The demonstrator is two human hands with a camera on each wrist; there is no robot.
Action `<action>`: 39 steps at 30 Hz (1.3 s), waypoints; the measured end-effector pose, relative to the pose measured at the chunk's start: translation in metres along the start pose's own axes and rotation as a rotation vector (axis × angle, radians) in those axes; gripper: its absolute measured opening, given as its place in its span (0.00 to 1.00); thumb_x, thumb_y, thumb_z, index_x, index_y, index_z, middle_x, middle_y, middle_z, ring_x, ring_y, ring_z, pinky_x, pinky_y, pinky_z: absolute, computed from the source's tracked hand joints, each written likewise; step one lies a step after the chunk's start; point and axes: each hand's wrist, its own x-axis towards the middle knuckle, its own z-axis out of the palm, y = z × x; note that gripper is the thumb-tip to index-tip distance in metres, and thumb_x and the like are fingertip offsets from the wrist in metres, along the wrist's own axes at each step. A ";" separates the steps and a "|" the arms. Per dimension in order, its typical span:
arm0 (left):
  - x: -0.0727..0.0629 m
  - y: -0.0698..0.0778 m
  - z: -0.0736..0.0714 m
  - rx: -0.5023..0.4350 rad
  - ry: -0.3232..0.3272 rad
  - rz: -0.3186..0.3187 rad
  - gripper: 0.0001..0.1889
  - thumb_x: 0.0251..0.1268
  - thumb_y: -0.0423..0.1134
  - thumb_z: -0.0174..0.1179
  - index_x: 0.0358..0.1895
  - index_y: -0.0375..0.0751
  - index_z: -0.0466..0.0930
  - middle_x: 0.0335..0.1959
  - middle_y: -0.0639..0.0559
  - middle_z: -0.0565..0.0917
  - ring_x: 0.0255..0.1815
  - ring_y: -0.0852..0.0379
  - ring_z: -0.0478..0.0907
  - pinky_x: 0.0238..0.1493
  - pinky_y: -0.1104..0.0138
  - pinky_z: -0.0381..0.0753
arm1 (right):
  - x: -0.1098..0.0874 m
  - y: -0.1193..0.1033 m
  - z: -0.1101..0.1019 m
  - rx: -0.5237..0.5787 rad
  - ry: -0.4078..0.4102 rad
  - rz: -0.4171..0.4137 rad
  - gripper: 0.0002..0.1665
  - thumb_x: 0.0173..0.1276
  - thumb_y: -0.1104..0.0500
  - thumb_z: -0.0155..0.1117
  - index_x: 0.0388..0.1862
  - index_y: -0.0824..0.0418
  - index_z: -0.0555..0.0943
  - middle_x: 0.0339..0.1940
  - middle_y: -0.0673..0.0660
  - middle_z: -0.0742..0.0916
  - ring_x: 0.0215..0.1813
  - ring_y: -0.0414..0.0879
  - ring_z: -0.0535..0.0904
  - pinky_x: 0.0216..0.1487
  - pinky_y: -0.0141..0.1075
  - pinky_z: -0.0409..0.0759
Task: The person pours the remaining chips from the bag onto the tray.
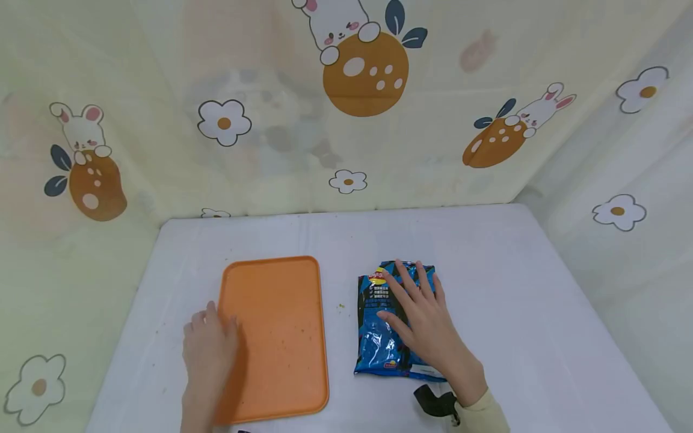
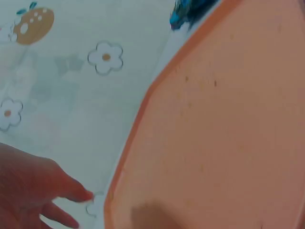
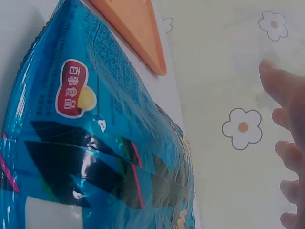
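Observation:
A blue and black chip bag (image 1: 373, 340) lies on the white table, its glossy film wrinkled. My right hand (image 1: 430, 325) is over the bag with its fingers spread towards the bag's far end. The right wrist view shows the bag (image 3: 109, 143) puffed up close by, and the fingers of the right hand (image 3: 290, 105) stretched out beyond it. Left of the bag lies a flat orange tray (image 1: 281, 337) with a raised rim. At that tray's left edge is my left hand (image 1: 208, 349), fingers loosely bent, holding nothing. Small dark specks dot the tray.
A few crumbs (image 1: 341, 306) lie on the white tabletop (image 1: 487, 252) between tray and bag. A curtain (image 1: 271, 168) printed with rabbits and flowers hangs behind the table and at both sides. By the right wrist is a black curved piece (image 1: 433, 402).

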 end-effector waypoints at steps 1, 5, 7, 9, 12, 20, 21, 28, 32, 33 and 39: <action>0.001 -0.004 0.000 0.008 -0.057 -0.058 0.27 0.75 0.37 0.56 0.68 0.19 0.66 0.55 0.20 0.74 0.53 0.24 0.75 0.46 0.38 0.77 | 0.000 0.000 0.000 -0.002 0.003 -0.002 0.46 0.78 0.27 0.37 0.80 0.55 0.66 0.82 0.64 0.65 0.82 0.73 0.52 0.73 0.74 0.49; 0.008 -0.016 0.000 0.024 -0.220 -0.151 0.22 0.75 0.33 0.50 0.63 0.19 0.70 0.47 0.24 0.77 0.45 0.29 0.79 0.41 0.41 0.80 | -0.001 0.002 -0.003 0.004 0.022 -0.008 0.46 0.78 0.27 0.36 0.79 0.56 0.67 0.82 0.66 0.65 0.82 0.73 0.51 0.72 0.75 0.50; 0.010 -0.020 0.001 0.012 -0.244 -0.162 0.21 0.72 0.31 0.49 0.62 0.20 0.72 0.47 0.25 0.79 0.45 0.30 0.80 0.43 0.41 0.80 | -0.001 0.002 -0.004 0.006 0.033 -0.008 0.46 0.78 0.28 0.36 0.79 0.56 0.67 0.82 0.66 0.65 0.82 0.72 0.51 0.71 0.75 0.50; 0.011 -0.023 0.002 -0.008 -0.251 -0.175 0.22 0.69 0.29 0.49 0.63 0.21 0.72 0.49 0.25 0.80 0.49 0.28 0.80 0.46 0.40 0.79 | -0.001 0.003 -0.005 0.012 0.050 -0.012 0.46 0.78 0.28 0.36 0.79 0.57 0.68 0.81 0.67 0.65 0.82 0.72 0.51 0.70 0.76 0.51; 0.011 -0.026 0.003 -0.044 -0.256 -0.191 0.24 0.67 0.27 0.49 0.65 0.23 0.71 0.54 0.24 0.79 0.54 0.27 0.78 0.50 0.39 0.78 | -0.001 0.004 -0.006 0.013 0.063 -0.016 0.45 0.79 0.29 0.37 0.79 0.58 0.68 0.81 0.68 0.65 0.82 0.73 0.51 0.70 0.77 0.51; 0.010 -0.029 0.003 -0.087 -0.253 -0.191 0.24 0.67 0.28 0.50 0.66 0.23 0.70 0.56 0.23 0.78 0.51 0.30 0.79 0.48 0.40 0.78 | -0.002 0.007 -0.008 0.007 0.050 -0.007 0.47 0.76 0.26 0.38 0.80 0.54 0.65 0.82 0.68 0.63 0.81 0.76 0.52 0.70 0.77 0.51; 0.010 -0.030 0.003 -0.086 -0.253 -0.193 0.24 0.67 0.28 0.50 0.66 0.23 0.70 0.56 0.23 0.78 0.52 0.29 0.79 0.48 0.40 0.78 | -0.002 0.008 -0.008 0.014 0.046 -0.005 0.47 0.76 0.26 0.40 0.81 0.55 0.65 0.82 0.69 0.62 0.80 0.76 0.52 0.70 0.77 0.51; 0.008 -0.030 0.003 -0.085 -0.248 -0.205 0.24 0.67 0.28 0.48 0.66 0.23 0.70 0.56 0.23 0.78 0.53 0.27 0.78 0.49 0.39 0.78 | -0.014 0.007 -0.014 0.260 -0.056 0.251 0.49 0.71 0.44 0.69 0.83 0.58 0.58 0.84 0.68 0.58 0.80 0.74 0.55 0.69 0.75 0.58; 0.007 -0.028 0.002 -0.094 -0.242 -0.206 0.23 0.69 0.28 0.48 0.66 0.22 0.70 0.56 0.23 0.78 0.52 0.27 0.78 0.49 0.40 0.78 | -0.023 0.006 -0.018 0.369 -0.066 0.429 0.49 0.71 0.52 0.70 0.82 0.62 0.57 0.83 0.68 0.61 0.80 0.71 0.58 0.68 0.71 0.63; 0.007 -0.028 0.002 -0.094 -0.238 -0.205 0.23 0.69 0.28 0.48 0.66 0.22 0.70 0.56 0.23 0.78 0.52 0.27 0.78 0.49 0.40 0.78 | -0.025 0.006 -0.019 0.373 -0.065 0.465 0.49 0.71 0.51 0.70 0.82 0.63 0.57 0.82 0.69 0.62 0.79 0.71 0.60 0.68 0.71 0.65; 0.007 -0.028 0.002 -0.083 -0.230 -0.204 0.23 0.69 0.28 0.48 0.65 0.22 0.70 0.55 0.23 0.79 0.52 0.27 0.79 0.48 0.40 0.79 | -0.036 0.008 -0.023 0.358 -0.146 0.764 0.53 0.71 0.43 0.68 0.83 0.63 0.53 0.81 0.71 0.63 0.75 0.71 0.66 0.64 0.67 0.73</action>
